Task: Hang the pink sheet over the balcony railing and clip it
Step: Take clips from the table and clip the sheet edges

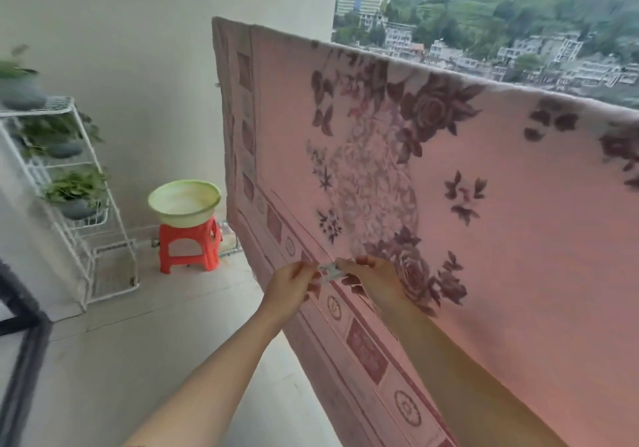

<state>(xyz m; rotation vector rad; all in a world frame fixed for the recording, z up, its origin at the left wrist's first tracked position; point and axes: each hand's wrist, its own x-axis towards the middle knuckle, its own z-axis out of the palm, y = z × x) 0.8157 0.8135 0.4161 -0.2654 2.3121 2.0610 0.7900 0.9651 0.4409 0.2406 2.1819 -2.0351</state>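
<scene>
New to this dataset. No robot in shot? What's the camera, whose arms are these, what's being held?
No machine here: a person does the job with bare hands. The single picture comes from a wide-angle camera worn on the head, looking forward and down, so the two arms reaching in from below are the wearer's own. The left hand and right hand meet in front of the pink sheet, which already hangs draped along the balcony edge. Between their fingertips they hold a small pale clip, too blurred to show detail. On the floor to the left stand a red stool carrying a green basin, and a white rack of potted plants.
</scene>
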